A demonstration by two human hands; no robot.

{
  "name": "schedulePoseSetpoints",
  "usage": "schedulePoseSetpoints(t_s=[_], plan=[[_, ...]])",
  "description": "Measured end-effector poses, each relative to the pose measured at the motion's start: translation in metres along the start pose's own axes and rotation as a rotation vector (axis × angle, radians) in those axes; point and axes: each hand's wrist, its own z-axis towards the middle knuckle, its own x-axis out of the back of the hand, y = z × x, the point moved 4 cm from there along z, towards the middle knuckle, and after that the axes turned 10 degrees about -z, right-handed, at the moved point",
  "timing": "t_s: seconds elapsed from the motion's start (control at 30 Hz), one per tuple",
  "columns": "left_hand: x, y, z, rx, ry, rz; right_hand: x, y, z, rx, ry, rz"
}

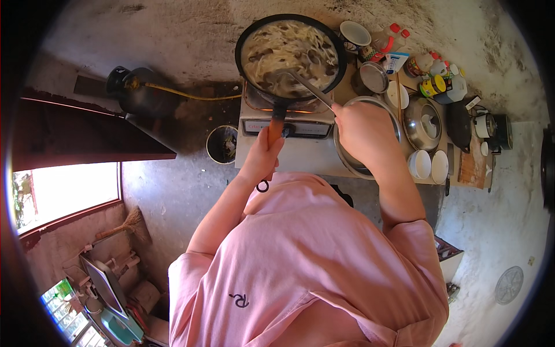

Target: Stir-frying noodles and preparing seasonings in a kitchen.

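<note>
My left hand is closed around the orange-brown handle of a dark frying pan on a gas stove. Flame glows orange under the pan's near side. In the pan, pale strips and dark pieces lie in a cloudy liquid. My right hand grips a metal cooking utensil, whose far end dips into the food near the pan's middle; its head is hidden there. Below my right hand and forearm stands a wide metal basin, partly covered by them.
Right of the stove are a metal pot, a domed lid, white bowls, bottles, and a wooden cutting board. A gas cylinder with a yellow hose and a bin stand at left.
</note>
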Motion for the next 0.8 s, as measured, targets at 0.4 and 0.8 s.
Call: schedulePoseSetpoints(t_s=[0.4,0.8], plan=[[0.000,-0.005,0.003,-0.021,0.004,-0.025,-0.022,-0.019,0.039,0.051,0.169,-0.056],[0.001,-0.003,-0.002,0.086,0.010,0.022,-0.063,0.019,0.041,-0.075,0.140,-0.211]])
